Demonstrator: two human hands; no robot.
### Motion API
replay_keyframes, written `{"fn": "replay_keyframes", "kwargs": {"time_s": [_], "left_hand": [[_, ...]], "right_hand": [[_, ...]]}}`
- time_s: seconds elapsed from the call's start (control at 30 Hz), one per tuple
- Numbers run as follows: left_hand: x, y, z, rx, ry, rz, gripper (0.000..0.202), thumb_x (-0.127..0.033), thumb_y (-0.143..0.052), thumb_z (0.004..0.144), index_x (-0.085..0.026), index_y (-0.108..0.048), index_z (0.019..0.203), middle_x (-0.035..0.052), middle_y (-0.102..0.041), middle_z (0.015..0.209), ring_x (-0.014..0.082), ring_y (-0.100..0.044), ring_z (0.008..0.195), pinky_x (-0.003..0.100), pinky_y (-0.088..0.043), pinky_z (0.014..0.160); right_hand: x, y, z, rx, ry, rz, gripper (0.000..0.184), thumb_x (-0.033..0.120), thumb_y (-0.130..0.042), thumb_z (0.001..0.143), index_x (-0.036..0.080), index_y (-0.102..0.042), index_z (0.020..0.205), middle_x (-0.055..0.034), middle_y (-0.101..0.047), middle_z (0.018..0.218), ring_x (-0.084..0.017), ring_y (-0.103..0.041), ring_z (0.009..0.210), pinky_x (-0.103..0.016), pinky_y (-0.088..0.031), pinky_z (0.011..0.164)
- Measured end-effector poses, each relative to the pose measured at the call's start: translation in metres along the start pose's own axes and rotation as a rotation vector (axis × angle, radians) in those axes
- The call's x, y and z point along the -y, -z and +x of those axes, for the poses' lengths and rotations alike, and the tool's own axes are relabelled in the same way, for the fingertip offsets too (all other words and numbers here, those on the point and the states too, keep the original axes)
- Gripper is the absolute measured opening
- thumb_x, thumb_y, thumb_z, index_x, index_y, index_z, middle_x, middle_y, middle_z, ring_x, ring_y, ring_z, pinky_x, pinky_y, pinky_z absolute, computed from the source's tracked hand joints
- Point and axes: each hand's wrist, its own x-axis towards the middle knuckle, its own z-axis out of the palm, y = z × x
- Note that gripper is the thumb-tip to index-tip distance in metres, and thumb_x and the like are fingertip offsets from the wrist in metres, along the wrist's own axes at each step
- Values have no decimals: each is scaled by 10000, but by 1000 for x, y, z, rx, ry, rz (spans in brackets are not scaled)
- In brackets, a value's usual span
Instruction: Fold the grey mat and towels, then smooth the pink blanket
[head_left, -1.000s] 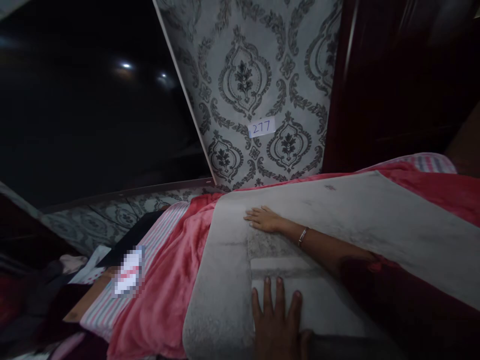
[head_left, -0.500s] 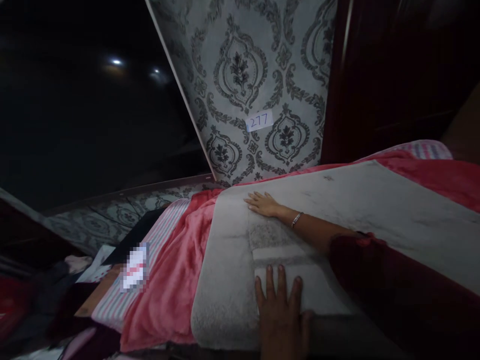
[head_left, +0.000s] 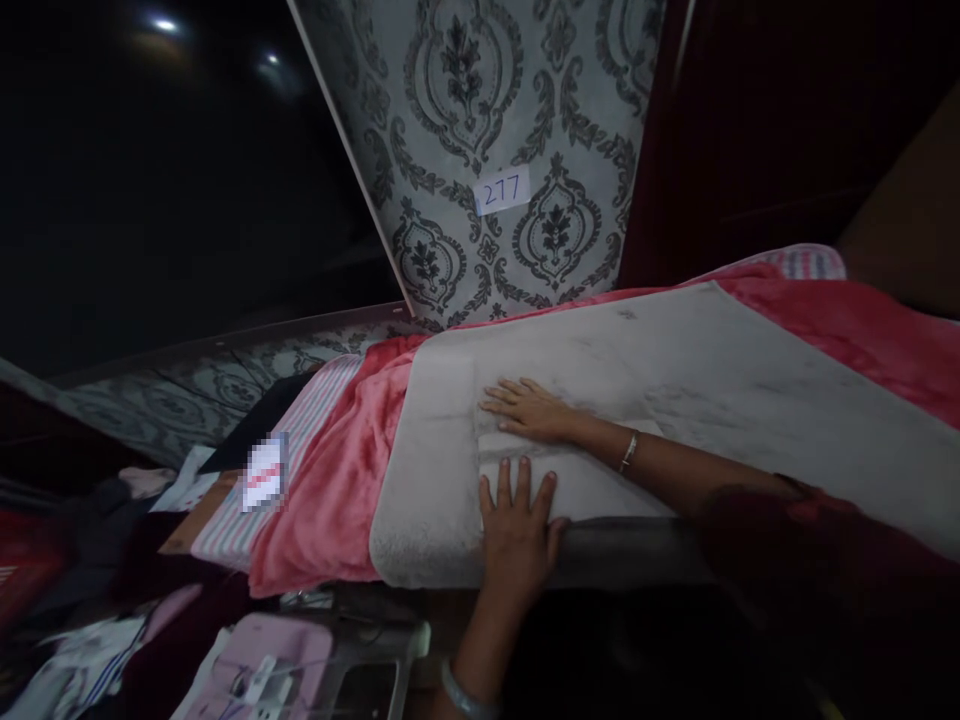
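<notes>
A large pale grey fleece cloth (head_left: 675,370) lies spread over a pink blanket (head_left: 337,480). On its near left part sits a smaller folded white piece (head_left: 592,490). My right hand (head_left: 529,410) reaches in from the right, bangle on the wrist, fingers stretched flat on the far edge of that piece. My left hand (head_left: 517,525) comes up from below and lies flat, fingers spread, on the near edge. The two hands are almost touching. Neither hand grips anything.
Patterned grey wallpaper with a paper label "277" (head_left: 501,190) stands behind. A dark panel (head_left: 172,200) fills the left. A striped sheet (head_left: 300,440) shows beside the blanket. A pale pink sewing machine (head_left: 262,670) and heaped cloths (head_left: 82,560) lie at lower left.
My right hand has drawn back toward me and my left hand has slid forward, so the gap between them has shrunk. The view has tilted down, showing the sewing machine.
</notes>
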Motion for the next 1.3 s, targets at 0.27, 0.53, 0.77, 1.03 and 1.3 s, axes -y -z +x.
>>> {"fn": "replay_keyframes", "kwargs": {"time_s": [0.27, 0.53, 0.77, 1.03, 1.3], "left_hand": [[11, 20, 7, 8, 59, -319, 447, -273, -584, 908, -336, -601, 1350, 96, -540, 1469, 354, -426, 1407, 663, -299, 1149], [24, 18, 13, 147, 119, -150, 511, -306, -486, 947, -245, -498, 1455, 156, -366, 1584, 365, -271, 1489, 653, -310, 1135], [26, 12, 10, 96, 111, -149, 486, -276, -445, 966, -246, -510, 1446, 134, -397, 1574, 353, -247, 1499, 621, -313, 1148], [39, 18, 18, -153, 629, -1026, 413, -323, -709, 813, -231, -682, 1214, 111, -474, 1524, 289, -363, 1455, 473, -226, 1231], [27, 43, 13, -183, 1125, -1869, 260, -210, -692, 762, -188, -691, 1021, 80, -742, 1121, 234, -661, 1137, 430, -498, 1042]], "right_hand": [[12, 20, -30, -16, -271, -27, 577, 512, -335, 1006, 332, -356, 1553, -47, -220, 1643, -328, -154, 1511, -614, -166, 1172], [32, -3, -122, -86, -354, -32, 626, 605, -313, 991, 327, -371, 1549, -44, -241, 1635, -332, -134, 1515, -608, -149, 1190], [12, 1, -160, -116, -469, -10, 585, 539, -278, 1010, 332, -361, 1551, -33, -246, 1629, -301, -187, 1508, -605, -195, 1183], [-2, -14, -218, -230, -619, 2, 563, 465, -246, 1022, 318, -358, 1554, -29, -245, 1632, -258, -270, 1485, -546, -233, 1198], [1, -19, -221, -322, -637, 2, 554, 445, -263, 1020, 282, -410, 1529, -52, -303, 1611, -255, -315, 1467, -546, -257, 1190]]}}
